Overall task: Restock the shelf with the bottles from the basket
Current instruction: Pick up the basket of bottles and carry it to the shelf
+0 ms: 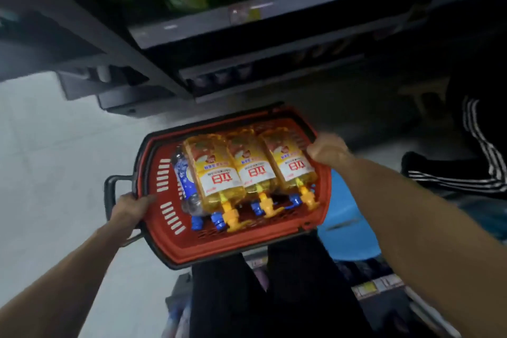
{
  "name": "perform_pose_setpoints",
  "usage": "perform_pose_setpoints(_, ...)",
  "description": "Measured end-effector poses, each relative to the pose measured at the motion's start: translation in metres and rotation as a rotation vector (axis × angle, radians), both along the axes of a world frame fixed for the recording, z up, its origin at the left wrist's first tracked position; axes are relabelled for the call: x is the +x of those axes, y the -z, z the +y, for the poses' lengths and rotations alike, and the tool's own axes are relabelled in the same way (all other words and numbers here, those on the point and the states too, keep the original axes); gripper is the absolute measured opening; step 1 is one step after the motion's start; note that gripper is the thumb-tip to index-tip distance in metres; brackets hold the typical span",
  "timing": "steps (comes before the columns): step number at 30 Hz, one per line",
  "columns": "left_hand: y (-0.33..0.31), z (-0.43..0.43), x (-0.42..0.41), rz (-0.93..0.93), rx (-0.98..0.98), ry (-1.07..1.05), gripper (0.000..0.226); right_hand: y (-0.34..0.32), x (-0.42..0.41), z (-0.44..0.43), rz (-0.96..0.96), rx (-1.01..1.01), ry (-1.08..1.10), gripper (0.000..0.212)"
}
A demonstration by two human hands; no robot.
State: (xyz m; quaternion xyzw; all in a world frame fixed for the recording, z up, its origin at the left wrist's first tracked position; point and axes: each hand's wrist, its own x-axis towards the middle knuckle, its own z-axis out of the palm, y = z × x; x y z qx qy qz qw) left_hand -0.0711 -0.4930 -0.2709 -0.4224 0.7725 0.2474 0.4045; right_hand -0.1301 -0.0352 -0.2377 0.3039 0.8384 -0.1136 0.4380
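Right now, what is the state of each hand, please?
Left hand: grips the left rim of the basket.
Right hand: curled round the right rim of the basket, though blurred.

Three yellow bottles [252,167] lie side by side in the red basket [219,250].

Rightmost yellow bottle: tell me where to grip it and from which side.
Probably the neck behind its yellow pump, from above at the near end: the rightmost bottle lies flat, pump toward the person, body packed against the middle bottle.
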Motion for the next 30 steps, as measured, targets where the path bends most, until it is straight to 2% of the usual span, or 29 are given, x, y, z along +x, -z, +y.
perform_pose_setpoints(3, 0.043, -0.005, 0.032, -0.047, 0.01, -0.105, 0.051, 0.058, -0.011, 0.001, -0.046, -0.037, -0.135, 0.046)
perform_pose_setpoints(7, 0.086, 0.003, 0.076, -0.02, 0.056, -0.24, 0.043, 0.19, -0.019, 0.032, -0.048, -0.074, -0.199, 0.069)
perform_pose_setpoints(13, 0.155, -0.004, 0.145, -0.036, 0.085, -0.481, 0.038, 0.281, -0.072, -0.021, -0.08, -0.027, -0.464, 0.062)
perform_pose_setpoints(17, 0.197, -0.019, 0.164, -0.061, 0.075, -0.596, 0.041, 0.255, -0.086, -0.115, -0.061, -0.02, -0.583, 0.026)
perform_pose_setpoints(18, 0.206, -0.025, 0.168, -0.057, 0.071, -0.617, 0.044, 0.255, -0.087, -0.132, -0.065, -0.02, -0.608, 0.024)
perform_pose_setpoints(25, 0.249, -0.074, 0.17, 0.044, 0.039, -0.718, 0.035, 0.294, -0.114, -0.215, -0.087, -0.073, -0.653, 0.05)
perform_pose_setpoints(27, 0.258, -0.085, 0.171, 0.071, 0.019, -0.784, 0.034, 0.303, -0.128, -0.24, -0.079, -0.115, -0.68, 0.051)
perform_pose_setpoints(30, 0.273, -0.094, 0.169, 0.113, -0.027, -0.88, 0.024, 0.315, -0.15, -0.28, -0.058, -0.139, -0.795, 0.041)
